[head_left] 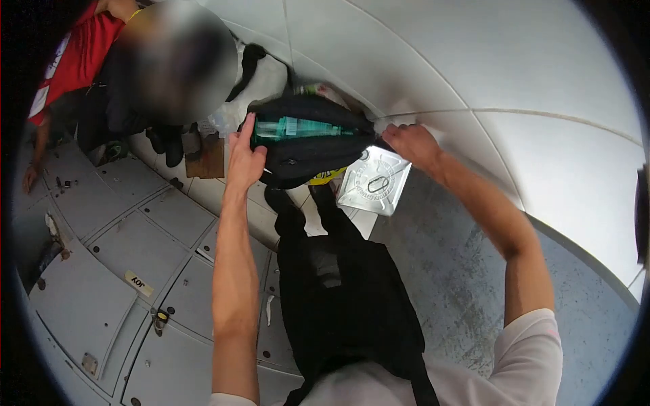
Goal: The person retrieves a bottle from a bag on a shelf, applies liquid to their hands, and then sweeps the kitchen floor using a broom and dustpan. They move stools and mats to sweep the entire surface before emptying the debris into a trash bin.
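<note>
A black bag (301, 162) hangs between my two hands in front of my legs, its long mouth spread apart. Inside the opening lies a green, see-through bottle-like thing (294, 128) with a small label. My left hand (246, 157) grips the bag's left end, thumb and fingers on the rim. At the other end, my right hand (412, 143) is closed on the bag's corner. What else is in the bag is hidden.
A square metal tin (376, 180) stands below the bag's right end. Grey lockers (156, 233) line the left, one labelled JOY. A white tiled wall (433, 61) rises ahead and right. Another person in a red shirt (81, 51) is at upper left, near a white plastic bag (261, 84).
</note>
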A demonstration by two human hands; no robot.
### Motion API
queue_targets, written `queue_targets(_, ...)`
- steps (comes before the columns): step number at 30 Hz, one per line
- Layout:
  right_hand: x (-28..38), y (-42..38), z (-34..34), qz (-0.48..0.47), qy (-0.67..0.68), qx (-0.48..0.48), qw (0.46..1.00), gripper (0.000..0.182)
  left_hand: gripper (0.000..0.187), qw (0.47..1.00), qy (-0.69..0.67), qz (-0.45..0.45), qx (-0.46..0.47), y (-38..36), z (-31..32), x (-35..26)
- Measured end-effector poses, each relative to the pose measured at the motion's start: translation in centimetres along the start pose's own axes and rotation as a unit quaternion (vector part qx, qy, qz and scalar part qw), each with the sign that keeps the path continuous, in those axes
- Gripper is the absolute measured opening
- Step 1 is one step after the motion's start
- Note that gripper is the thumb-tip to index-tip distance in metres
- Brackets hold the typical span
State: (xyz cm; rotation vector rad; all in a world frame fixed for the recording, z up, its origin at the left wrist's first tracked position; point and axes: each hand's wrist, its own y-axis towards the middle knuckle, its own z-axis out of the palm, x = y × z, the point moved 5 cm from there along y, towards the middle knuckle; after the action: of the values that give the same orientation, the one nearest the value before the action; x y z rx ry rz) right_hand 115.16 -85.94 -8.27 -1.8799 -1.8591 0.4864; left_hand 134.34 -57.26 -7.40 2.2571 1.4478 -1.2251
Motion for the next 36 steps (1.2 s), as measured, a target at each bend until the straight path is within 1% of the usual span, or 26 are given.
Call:
queue_targets(2,1.8,-0.5,-1.4,-0.028,0.094,-0.177,0.979,0.016,0.079,1.000,-0.006,-0.001,0.014,0.3,1.1,-1.1)
queue_targets(3,3.1,-0.3,-2.3,-0.049,0.215,-0.283,0.934,0.021,0.080,0.999,-0.014,0.028,0.007,0.2,1.5,-1.5)
queue_targets(4,4.4,0.2,-3.4,-0.036,0.262,-0.350,0.899,0.031,0.082,0.998,-0.021,0.059,-0.003,0.5,1.7,-2.2)
queue_targets(6,5.6,2.5,-3.1,0.037,0.277,-0.318,0.906,0.040,0.081,0.995,-0.045,0.089,0.008,1.4,2.1,-3.9)
queue_targets(8,6.5,3.1,-2.0,0.078,0.261,-0.331,0.903,0.043,0.080,0.991,-0.064,0.113,0.028,2.1,2.8,-4.6)
queue_targets(10,6.5,3.0,-1.8,0.113,0.242,-0.346,0.899,0.046,0.078,0.996,0.037,0.084,0.003,3.3,2.8,-5.1)
queue_targets(11,5.8,3.0,-1.4,0.162,0.267,-0.290,0.904,0.050,0.063,0.986,0.140,0.088,-0.007,3.2,2.9,-5.6)
queue_targets(12,5.1,3.0,-1.0,0.211,0.289,-0.234,0.904,0.053,0.063,0.986,0.138,0.089,-0.009,2.9,3.0,-6.3)
queue_targets(13,4.7,3.2,-0.9,0.211,0.286,-0.236,0.904,0.053,0.053,0.953,0.263,0.135,-0.072,2.5,3.1,-7.0)
queue_targets(14,4.3,3.9,-0.4,0.216,0.289,-0.194,0.912,0.057,0.044,0.897,0.383,0.179,-0.132,2.0,3.3,-7.9)
queue_targets(15,4.0,4.4,0.2,0.222,0.295,-0.152,0.917,0.061,0.034,0.895,0.395,0.173,-0.113,1.8,4.0,-8.0)
queue_targets(16,3.8,4.4,0.7,0.227,0.300,-0.155,0.914,0.061,0.034,0.893,0.398,0.180,-0.111,1.4,4.4,-8.0)
queue_targets(18,3.8,5.1,1.7,0.184,0.281,-0.081,0.939,0.069,0.039,0.888,0.398,0.209,-0.099,0.8,4.9,-8.1)
queue_targets(19,3.0,5.2,1.7,0.188,0.283,-0.087,0.937,0.069,0.041,0.887,0.410,0.194,-0.083,0.8,5.0,-8.0)
queue_targets(21,2.5,5.2,2.2,0.112,0.320,-0.017,0.941,0.074,0.041,0.885,0.413,0.200,-0.079,0.6,4.7,-8.3)
queue_targets(22,1.8,5.2,2.2,0.110,0.322,-0.021,0.940,0.074,0.042,0.884,0.415,0.200,-0.079,0.5,4.4,-8.3)
queue_targets(24,1.6,5.0,3.0,0.070,0.406,0.036,0.911,0.073,0.044,0.890,0.405,0.201,-0.065,0.8,4.6,-8.1)
queue_targets(25,2.2,4.7,3.5,0.067,0.406,0.032,0.911,0.073,0.046,0.898,0.389,0.201,-0.050,0.6,4.9,-7.9)
queue_targets(27,2.6,4.5,4.2,0.104,0.220,0.032,0.969,0.068,0.048,0.890,0.397,0.222,-0.034,0.2,5.6,-8.5)
queue_targets(28,3.3,3.9,4.1,0.132,0.187,0.014,0.973,0.062,0.051,0.882,0.405,0.241,-0.008,0.2,5.8,-9.3)
queue_targets(30,4.0,3.5,3.5,0.127,0.154,0.003,0.980,0.054,0.056,0.868,0.443,0.220,0.047,-0.4,6.3,-11.3)
queue_targets(31,3.8,3.0,3.7,0.133,0.158,-0.001,0.978,0.054,0.062,0.859,0.450,0.238,0.042,-0.6,6.6,-11.4)
queue_targets(33,3.4,2.7,2.6,0.096,0.344,-0.118,0.927,0.049,0.068,0.847,0.461,0.261,0.034,-0.7,6.3,-11.8)
queue_targets(34,3.4,1.6,0.8,0.100,0.346,-0.124,0.925,0.049,0.075,0.859,0.430,0.274,0.057,-1.1,6.1,-12.6)
queue_targets(35,4.3,-0.2,-2.8,0.048,0.347,-0.154,0.924,0.047,0.083,0.868,0.396,0.287,0.081,-1.7,6.0,-13.4)
queue_targets(36,4.5,-1.8,-6.4,-0.004,0.338,-0.188,0.922,0.046,0.083,0.865,0.395,0.300,0.073,-1.6,5.7,-14.0)
